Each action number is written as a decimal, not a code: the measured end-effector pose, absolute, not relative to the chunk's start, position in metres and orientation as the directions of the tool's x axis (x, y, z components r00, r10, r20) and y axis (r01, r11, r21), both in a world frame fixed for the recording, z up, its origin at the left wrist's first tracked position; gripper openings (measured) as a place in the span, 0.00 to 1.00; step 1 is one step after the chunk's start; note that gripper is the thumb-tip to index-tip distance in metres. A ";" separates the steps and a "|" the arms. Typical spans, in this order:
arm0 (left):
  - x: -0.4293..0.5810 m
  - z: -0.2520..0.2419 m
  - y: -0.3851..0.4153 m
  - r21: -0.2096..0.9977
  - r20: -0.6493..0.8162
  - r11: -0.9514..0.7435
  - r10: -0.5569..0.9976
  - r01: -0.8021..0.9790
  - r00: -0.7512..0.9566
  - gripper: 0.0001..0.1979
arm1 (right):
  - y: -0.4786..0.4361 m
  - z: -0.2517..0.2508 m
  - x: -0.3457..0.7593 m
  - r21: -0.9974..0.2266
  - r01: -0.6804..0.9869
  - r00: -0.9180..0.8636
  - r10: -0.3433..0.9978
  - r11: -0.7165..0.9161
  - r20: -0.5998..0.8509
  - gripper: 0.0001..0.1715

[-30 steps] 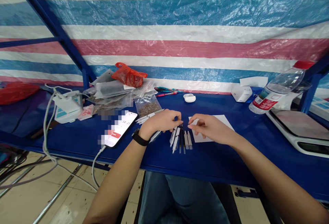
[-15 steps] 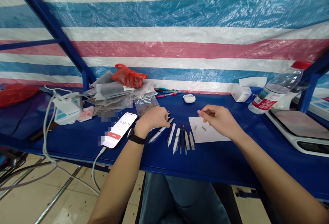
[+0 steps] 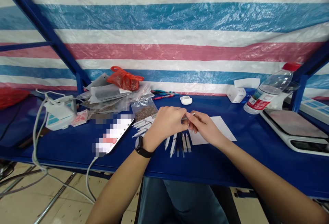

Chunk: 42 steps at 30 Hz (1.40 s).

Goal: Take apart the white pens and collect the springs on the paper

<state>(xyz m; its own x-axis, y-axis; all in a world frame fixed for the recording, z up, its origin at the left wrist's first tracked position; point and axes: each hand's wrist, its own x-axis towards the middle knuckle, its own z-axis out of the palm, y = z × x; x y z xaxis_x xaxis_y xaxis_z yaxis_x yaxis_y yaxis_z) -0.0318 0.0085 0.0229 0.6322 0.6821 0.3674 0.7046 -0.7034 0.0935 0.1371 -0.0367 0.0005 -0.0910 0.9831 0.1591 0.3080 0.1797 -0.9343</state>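
Observation:
My left hand [image 3: 169, 121] and my right hand [image 3: 204, 126] meet above the table, fingertips nearly touching, both closed in a pinch. A small silvery piece [image 3: 193, 113] pokes out at my right fingertips; its kind is too small to tell. Whatever my left fingers grip is mostly hidden. Below my hands lie white pen barrels [image 3: 173, 146], thin dark refills [image 3: 183, 151] and short white pen tip sections [image 3: 188, 143] in a row. White pens [image 3: 140, 132] lie left of my left hand. A white sheet of paper [image 3: 224, 128] is partly under my right hand.
A charging phone [image 3: 115, 134] lies at the left, beside plastic bags [image 3: 110, 94] and a red bag [image 3: 125, 78]. At the back is a white earbud case [image 3: 186, 100]. A water bottle [image 3: 267, 88] and a scale [image 3: 295, 128] stand at the right.
My hands have come together: the left moved right from the pens, the right moved left off the paper's middle. The view has shifted slightly.

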 end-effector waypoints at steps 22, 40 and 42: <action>-0.013 0.007 -0.001 0.947 0.244 -0.320 0.742 0.011 0.625 0.15 | -0.030 0.015 0.166 -0.898 0.135 0.122 0.892 0.419 0.434 0.20; -0.010 -0.005 0.003 0.862 0.351 -0.498 0.721 0.094 0.597 0.15 | -0.030 0.020 0.171 -0.964 -0.231 0.109 0.988 0.130 0.107 0.32; -0.010 -0.005 0.004 0.859 0.355 -0.502 0.723 0.099 0.593 0.14 | -0.030 0.020 0.170 -0.960 -0.241 0.098 0.988 0.141 0.120 0.32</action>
